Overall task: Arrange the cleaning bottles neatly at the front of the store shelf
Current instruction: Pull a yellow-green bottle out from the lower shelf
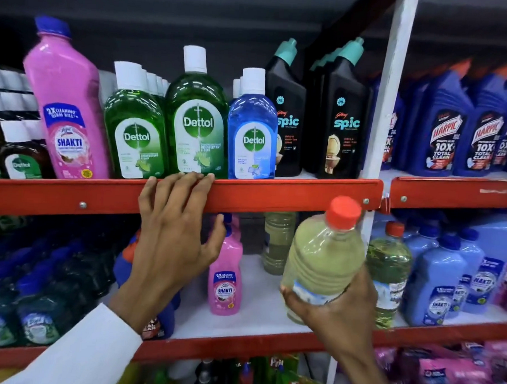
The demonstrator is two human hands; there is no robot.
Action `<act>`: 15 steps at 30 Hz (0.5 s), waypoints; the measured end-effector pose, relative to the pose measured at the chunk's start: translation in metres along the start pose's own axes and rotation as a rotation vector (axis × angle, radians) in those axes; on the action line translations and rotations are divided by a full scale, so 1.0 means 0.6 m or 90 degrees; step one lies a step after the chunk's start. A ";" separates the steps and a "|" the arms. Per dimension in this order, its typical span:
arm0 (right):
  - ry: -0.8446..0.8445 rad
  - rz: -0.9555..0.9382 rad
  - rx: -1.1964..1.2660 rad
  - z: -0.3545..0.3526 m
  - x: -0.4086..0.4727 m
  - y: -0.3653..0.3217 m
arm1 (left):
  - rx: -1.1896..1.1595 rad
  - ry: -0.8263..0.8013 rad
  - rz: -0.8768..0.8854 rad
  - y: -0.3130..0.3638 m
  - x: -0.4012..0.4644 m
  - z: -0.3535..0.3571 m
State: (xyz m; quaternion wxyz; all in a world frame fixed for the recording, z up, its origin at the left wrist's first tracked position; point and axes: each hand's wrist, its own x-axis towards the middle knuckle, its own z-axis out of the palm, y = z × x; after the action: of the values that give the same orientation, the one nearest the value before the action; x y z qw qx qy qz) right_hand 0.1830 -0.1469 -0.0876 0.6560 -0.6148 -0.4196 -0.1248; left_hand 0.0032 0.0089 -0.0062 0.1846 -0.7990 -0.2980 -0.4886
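My right hand grips a clear bottle of pale yellow-green liquid with a red cap, tilted, in front of the middle shelf. My left hand rests with spread fingers on the red front edge of the upper shelf, holding nothing. Behind the held bottle stand two similar yellowish bottles, one at the back and one to the right. A small pink Shakti bottle stands just right of my left hand.
The upper shelf carries a tall pink Shakti bottle, green Dettol bottles, a blue Dettol bottle and black Spic bottles. A white upright post divides the bays. Blue Harpic bottles and light-blue Shakti bottles fill the right.
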 end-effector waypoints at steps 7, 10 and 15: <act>-0.031 0.078 -0.040 0.069 -0.001 0.117 | 0.002 0.025 0.004 -0.004 -0.003 0.009; -0.048 0.111 -0.061 0.099 0.013 0.161 | 0.008 0.042 0.000 -0.002 -0.004 0.018; -0.032 0.172 -0.074 0.149 0.048 0.215 | 0.013 0.069 -0.007 0.001 -0.003 0.028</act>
State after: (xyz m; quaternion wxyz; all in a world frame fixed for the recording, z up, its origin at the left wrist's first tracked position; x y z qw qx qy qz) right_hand 0.2526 -0.0280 -0.1675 0.6194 -0.7054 -0.3417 -0.0442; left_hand 0.0140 0.0177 -0.0155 0.2059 -0.7677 -0.2965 -0.5295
